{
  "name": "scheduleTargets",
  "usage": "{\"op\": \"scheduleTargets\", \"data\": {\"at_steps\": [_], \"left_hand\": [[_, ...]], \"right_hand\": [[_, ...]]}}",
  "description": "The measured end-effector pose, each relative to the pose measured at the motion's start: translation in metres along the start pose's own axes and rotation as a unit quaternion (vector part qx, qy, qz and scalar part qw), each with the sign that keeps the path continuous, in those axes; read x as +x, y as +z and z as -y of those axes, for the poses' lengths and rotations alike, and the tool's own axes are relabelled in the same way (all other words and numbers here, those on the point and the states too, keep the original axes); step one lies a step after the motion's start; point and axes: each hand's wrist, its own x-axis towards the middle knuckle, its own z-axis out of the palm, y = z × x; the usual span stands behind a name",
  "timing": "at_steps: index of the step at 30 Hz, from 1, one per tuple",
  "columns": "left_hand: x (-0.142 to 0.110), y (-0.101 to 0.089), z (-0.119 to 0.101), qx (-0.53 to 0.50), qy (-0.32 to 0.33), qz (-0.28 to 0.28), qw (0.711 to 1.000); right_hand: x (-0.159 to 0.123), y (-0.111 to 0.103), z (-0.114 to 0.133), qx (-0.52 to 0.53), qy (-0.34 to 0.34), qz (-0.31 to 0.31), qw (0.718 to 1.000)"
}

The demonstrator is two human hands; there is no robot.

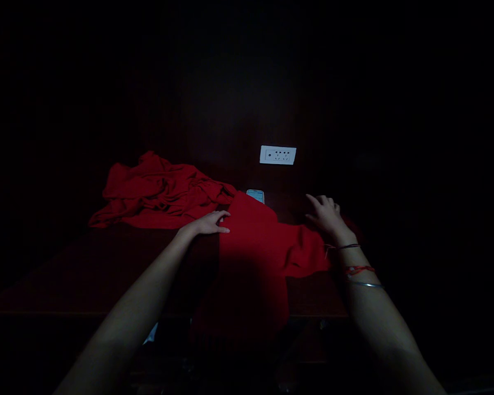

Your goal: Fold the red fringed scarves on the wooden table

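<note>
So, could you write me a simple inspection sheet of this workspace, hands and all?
Surface: dark table, dimly lit.
Job's things: spread red cloth, reaching past the table's near edge; crumpled red cloth to its left.
Clutter: phone, screen lit, at the spread cloth's far edge.
Grippers: none, bare hands; left hand at the spread cloth's left edge, right hand near its right end, bands on that arm.
Cables: nothing seen.
Surroundings: white socket panel beyond the table, nothing plugged in; the rest mostly too dark to tell.
</note>
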Motion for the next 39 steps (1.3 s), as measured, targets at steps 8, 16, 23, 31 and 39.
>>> {"op": "scheduleTargets", "data": {"at_steps": [8,16,23,31,39], "left_hand": [[-0.010,-0.001,-0.039,0.067,0.021,0.079,0.994],[-0.008,0.017,-0.038,0.074,-0.057,0.137,0.986],[0.011,0.032,-0.038,0.100,-0.045,0.030,0.994],[-0.042,0.015,-0.051,0.020,0.077,-0.056,0.995],[-0.071,0.020,-0.065,0.025,0.159,-0.044,0.986]], "right_hand": [[-0.010,0.007,0.070,0.129,-0.160,0.374,0.905],[-0.004,0.025,0.056,0.119,-0.113,0.395,0.904],[0.004,0.036,0.050,0.012,-0.054,0.281,0.958],[-0.006,0.028,0.075,0.120,-0.218,0.298,0.922],[-0.017,0.011,0.092,0.176,-0.271,0.255,0.911]]}}
